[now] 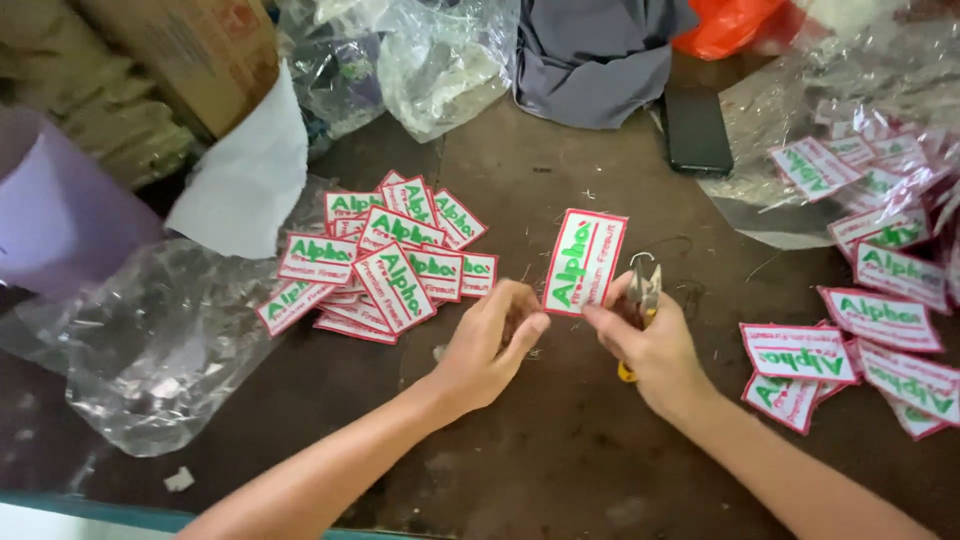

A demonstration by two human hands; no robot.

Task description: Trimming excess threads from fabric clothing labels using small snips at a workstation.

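Observation:
Both my hands meet over a dark brown tabletop. They pinch the near edge of a white rectangular embroidered patch with a red border and green lettering, which stands tilted away from me. My left hand grips its lower left corner. My right hand grips its lower right edge and also holds small thread snips with a yellow handle end, blades pointing up beside the patch.
A heap of like patches lies left of the hands; more patches spread at right, some on clear plastic. Crumpled plastic bags, a cardboard box, grey cloth and a black phone ring the table.

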